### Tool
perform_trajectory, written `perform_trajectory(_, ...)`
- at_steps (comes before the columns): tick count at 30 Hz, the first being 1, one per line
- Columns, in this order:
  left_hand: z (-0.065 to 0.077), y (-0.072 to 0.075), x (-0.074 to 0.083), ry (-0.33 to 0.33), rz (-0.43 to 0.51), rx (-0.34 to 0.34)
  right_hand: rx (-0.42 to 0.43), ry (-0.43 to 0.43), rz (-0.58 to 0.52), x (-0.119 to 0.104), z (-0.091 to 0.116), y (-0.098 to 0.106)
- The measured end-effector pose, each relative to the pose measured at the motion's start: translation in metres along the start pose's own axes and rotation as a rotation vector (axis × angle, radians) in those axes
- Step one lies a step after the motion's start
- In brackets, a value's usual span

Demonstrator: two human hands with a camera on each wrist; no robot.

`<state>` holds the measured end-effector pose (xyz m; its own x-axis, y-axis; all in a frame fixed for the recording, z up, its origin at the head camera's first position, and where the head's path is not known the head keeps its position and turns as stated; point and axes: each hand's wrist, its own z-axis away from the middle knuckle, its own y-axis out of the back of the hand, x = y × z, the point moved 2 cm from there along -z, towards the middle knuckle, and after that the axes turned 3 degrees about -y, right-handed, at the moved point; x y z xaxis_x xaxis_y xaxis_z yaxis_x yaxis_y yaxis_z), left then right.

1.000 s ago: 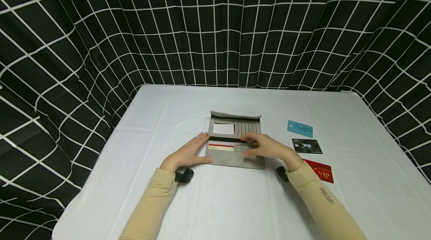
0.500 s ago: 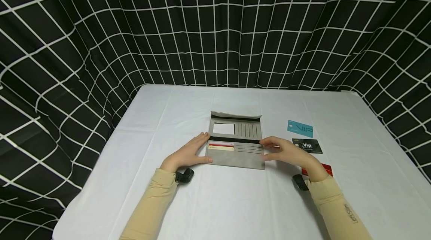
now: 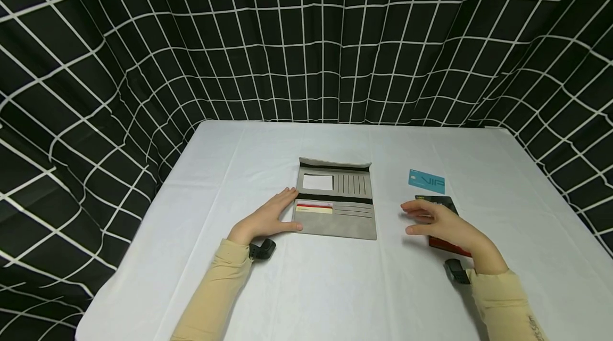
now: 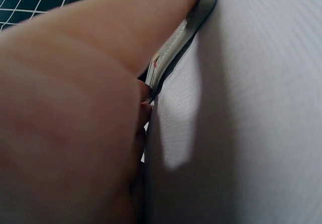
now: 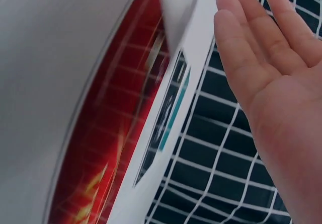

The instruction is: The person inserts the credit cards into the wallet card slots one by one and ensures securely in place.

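A grey wallet (image 3: 345, 228) lies unfolded on the white table. My left hand (image 3: 265, 218) rests at its left side, fingers extended along the edge and thumb on the lower corner. Cards (image 3: 314, 210) with white, red and cream edges sit in a lower left slot, and a white piece (image 3: 317, 182) fills the window above. To the right, my right hand (image 3: 442, 224) hovers with loosely bent fingers and nothing between them. It partly covers a black VIP card (image 3: 445, 201) and a red card (image 3: 445, 245). A light blue VIP card (image 3: 427, 181) lies just beyond.
A white cloth covers the table (image 3: 239, 298). Black curtains (image 3: 316, 53) with a white grid stand behind it and along both sides. A black wrist device (image 3: 262, 249) is on the left wrist, another (image 3: 456, 271) on the right.
My right hand has moved right, from over the wallet's slots to past its right edge and over the black and red cards. The left hand and wallet stay put.
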<state>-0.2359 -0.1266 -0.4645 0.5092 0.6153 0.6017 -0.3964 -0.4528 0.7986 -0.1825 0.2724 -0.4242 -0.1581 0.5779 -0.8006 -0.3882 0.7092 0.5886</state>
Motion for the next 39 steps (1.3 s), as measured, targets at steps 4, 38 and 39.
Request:
perform_trajectory(4,0.000,0.001,0.001,-0.004,0.002,0.001,0.017,-0.019,0.015,0.004,0.012,0.007)
perform_trajectory(38,-0.002,-0.003,-0.003,-0.003,-0.014,0.004,0.123,-0.320,0.040,0.042,0.064,0.037)
perform_trajectory(39,-0.002,-0.003,-0.003,-0.003,-0.016,0.004,0.123,-0.324,0.040,0.043,0.064,0.037)
